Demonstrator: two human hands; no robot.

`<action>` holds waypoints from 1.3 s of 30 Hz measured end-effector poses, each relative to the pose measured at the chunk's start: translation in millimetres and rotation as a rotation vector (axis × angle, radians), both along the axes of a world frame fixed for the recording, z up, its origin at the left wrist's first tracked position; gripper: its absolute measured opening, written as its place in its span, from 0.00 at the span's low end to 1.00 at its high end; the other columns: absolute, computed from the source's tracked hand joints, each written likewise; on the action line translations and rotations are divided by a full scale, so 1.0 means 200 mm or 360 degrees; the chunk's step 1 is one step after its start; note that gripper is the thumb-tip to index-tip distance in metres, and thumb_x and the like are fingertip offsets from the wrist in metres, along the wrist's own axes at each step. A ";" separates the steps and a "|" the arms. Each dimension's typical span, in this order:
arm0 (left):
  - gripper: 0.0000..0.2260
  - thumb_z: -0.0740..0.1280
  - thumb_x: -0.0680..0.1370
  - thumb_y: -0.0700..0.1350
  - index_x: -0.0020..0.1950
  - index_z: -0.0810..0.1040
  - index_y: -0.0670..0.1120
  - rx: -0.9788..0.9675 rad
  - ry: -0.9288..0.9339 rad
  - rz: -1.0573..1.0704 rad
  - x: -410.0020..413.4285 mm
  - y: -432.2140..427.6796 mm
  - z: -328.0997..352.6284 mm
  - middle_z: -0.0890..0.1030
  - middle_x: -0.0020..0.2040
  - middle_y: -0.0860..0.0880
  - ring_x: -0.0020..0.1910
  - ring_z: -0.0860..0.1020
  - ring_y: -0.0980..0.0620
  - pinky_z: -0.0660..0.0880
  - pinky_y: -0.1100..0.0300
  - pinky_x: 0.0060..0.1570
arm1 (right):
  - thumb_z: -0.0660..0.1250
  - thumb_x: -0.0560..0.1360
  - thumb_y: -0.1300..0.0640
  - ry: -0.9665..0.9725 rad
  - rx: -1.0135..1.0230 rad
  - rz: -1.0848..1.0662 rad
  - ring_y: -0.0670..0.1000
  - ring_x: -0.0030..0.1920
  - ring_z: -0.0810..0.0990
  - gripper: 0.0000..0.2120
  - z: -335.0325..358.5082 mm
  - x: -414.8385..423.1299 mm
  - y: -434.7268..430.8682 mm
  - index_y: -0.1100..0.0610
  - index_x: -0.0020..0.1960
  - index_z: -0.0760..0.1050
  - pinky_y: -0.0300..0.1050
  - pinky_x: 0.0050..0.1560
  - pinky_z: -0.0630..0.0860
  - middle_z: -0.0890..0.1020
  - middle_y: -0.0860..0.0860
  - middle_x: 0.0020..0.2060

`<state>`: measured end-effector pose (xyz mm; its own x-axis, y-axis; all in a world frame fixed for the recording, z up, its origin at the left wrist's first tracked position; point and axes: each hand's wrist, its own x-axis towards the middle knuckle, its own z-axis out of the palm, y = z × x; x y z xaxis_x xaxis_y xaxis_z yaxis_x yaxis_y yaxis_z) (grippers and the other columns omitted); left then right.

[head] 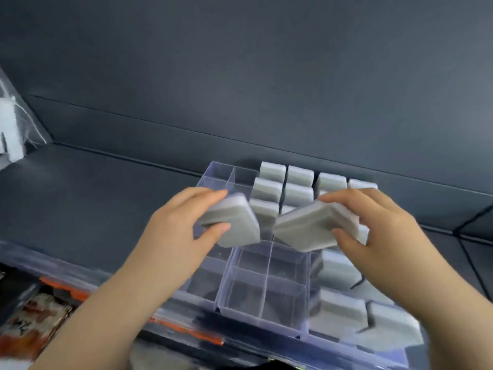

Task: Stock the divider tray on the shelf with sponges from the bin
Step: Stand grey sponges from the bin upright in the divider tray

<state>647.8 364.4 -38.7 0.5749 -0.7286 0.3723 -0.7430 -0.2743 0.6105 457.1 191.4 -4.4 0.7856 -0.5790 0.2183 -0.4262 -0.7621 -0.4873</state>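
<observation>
I see the clear divider tray (270,265) on the dark shelf (93,196). The stocked sponges (300,177), all grey, stand in its far compartments and in the near right ones. The grip of my left hand (181,231) holds the first sponge (234,222), tilted, above the left side of the tray. The grip of my right hand (381,231) holds the second sponge (314,225), tilted, near the first but apart.

Near-centre tray (266,320) cells open; upright sponges (286,182) block back and right.
</observation>
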 end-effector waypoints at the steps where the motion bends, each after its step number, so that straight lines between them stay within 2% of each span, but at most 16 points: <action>1: 0.19 0.72 0.71 0.43 0.62 0.77 0.52 0.0011 0.0016 -0.0065 0.04 0.00 0.00 0.72 0.55 0.65 0.54 0.67 0.73 0.59 0.82 0.51 | 0.67 0.71 0.62 0.0048 -0.0013 -0.0068 0.47 0.48 0.75 0.23 0.00 0.02 0.03 0.37 0.57 0.72 0.42 0.45 0.72 0.72 0.38 0.54; 4: 0.19 0.72 0.71 0.44 0.62 0.77 0.52 0.0026 0.0044 -0.0280 0.19 -0.03 -0.01 0.71 0.55 0.67 0.53 0.65 0.78 0.58 0.83 0.51 | 0.66 0.72 0.61 0.0157 -0.0039 -0.0233 0.48 0.50 0.75 0.23 -0.01 0.10 0.13 0.38 0.60 0.71 0.45 0.47 0.73 0.70 0.36 0.53; 8: 0.20 0.73 0.71 0.43 0.62 0.78 0.50 0.0018 0.0058 -0.0452 0.27 -0.06 -0.04 0.73 0.54 0.63 0.52 0.65 0.79 0.58 0.83 0.52 | 0.64 0.74 0.61 0.0307 -0.0080 -0.0373 0.46 0.50 0.69 0.25 -0.05 0.15 0.20 0.40 0.66 0.68 0.40 0.45 0.67 0.71 0.42 0.57; 13: 0.19 0.73 0.71 0.44 0.62 0.78 0.49 0.0048 0.0063 -0.0516 0.28 -0.07 -0.07 0.75 0.54 0.60 0.51 0.70 0.65 0.60 0.81 0.53 | 0.61 0.76 0.62 0.0456 -0.0091 -0.0405 0.47 0.60 0.69 0.25 -0.06 0.17 0.22 0.43 0.69 0.65 0.37 0.52 0.68 0.70 0.43 0.62; 16: 0.19 0.73 0.71 0.44 0.62 0.78 0.49 0.0051 0.0082 -0.0508 0.26 -0.07 -0.08 0.74 0.54 0.60 0.51 0.69 0.68 0.59 0.82 0.52 | 0.60 0.76 0.63 0.0548 -0.0142 -0.0403 0.48 0.61 0.68 0.26 -0.06 0.18 0.21 0.42 0.69 0.63 0.40 0.51 0.70 0.69 0.43 0.62; 20: 0.19 0.73 0.71 0.43 0.62 0.78 0.47 0.0070 0.0066 -0.0490 0.24 -0.07 -0.09 0.74 0.54 0.59 0.51 0.69 0.64 0.59 0.82 0.53 | 0.59 0.75 0.65 0.0654 -0.0165 -0.0329 0.47 0.63 0.64 0.28 -0.08 0.21 0.19 0.41 0.69 0.61 0.37 0.47 0.67 0.67 0.42 0.62; 22: 0.19 0.73 0.71 0.43 0.62 0.78 0.48 0.0074 0.0073 -0.0467 0.23 -0.08 -0.09 0.74 0.54 0.61 0.51 0.69 0.65 0.59 0.82 0.53 | 0.58 0.75 0.66 0.0660 -0.0161 -0.0298 0.46 0.63 0.64 0.29 -0.09 0.22 0.18 0.41 0.69 0.61 0.38 0.46 0.68 0.67 0.42 0.62; 25: 0.20 0.72 0.72 0.44 0.63 0.77 0.50 0.0092 0.0090 -0.0455 0.22 -0.08 -0.09 0.71 0.53 0.65 0.50 0.69 0.67 0.59 0.82 0.52 | 0.58 0.74 0.66 0.0632 -0.0163 -0.0246 0.47 0.63 0.64 0.29 -0.10 0.22 0.18 0.42 0.69 0.62 0.42 0.53 0.72 0.68 0.43 0.61; 27: 0.19 0.72 0.72 0.44 0.63 0.77 0.50 0.0095 0.0068 -0.0449 0.21 -0.09 -0.09 0.72 0.54 0.63 0.50 0.69 0.66 0.59 0.82 0.53 | 0.59 0.74 0.66 0.0630 -0.0163 -0.0228 0.47 0.62 0.64 0.29 -0.10 0.23 0.18 0.42 0.68 0.62 0.44 0.55 0.72 0.67 0.43 0.60; 30: 0.19 0.72 0.72 0.45 0.63 0.77 0.50 0.0095 0.0044 -0.0448 0.20 -0.10 -0.09 0.73 0.55 0.61 0.52 0.69 0.64 0.58 0.82 0.53 | 0.58 0.74 0.67 0.0663 -0.0130 -0.0215 0.47 0.62 0.64 0.29 -0.12 0.22 0.18 0.42 0.68 0.62 0.44 0.55 0.73 0.67 0.44 0.61; 34: 0.19 0.72 0.72 0.44 0.63 0.77 0.50 0.0087 0.0031 -0.0445 0.20 -0.10 -0.08 0.71 0.54 0.65 0.52 0.68 0.65 0.58 0.83 0.53 | 0.59 0.73 0.67 0.0736 -0.0085 -0.0204 0.49 0.61 0.67 0.28 -0.17 0.23 0.17 0.43 0.68 0.63 0.47 0.53 0.75 0.68 0.45 0.61; 39: 0.20 0.72 0.72 0.45 0.63 0.76 0.51 0.0105 0.0017 -0.0450 0.19 -0.11 -0.08 0.70 0.53 0.66 0.52 0.68 0.66 0.58 0.83 0.53 | 0.61 0.74 0.65 0.0818 -0.0115 -0.0164 0.51 0.58 0.71 0.24 -0.20 0.25 0.14 0.45 0.65 0.65 0.46 0.50 0.75 0.70 0.47 0.59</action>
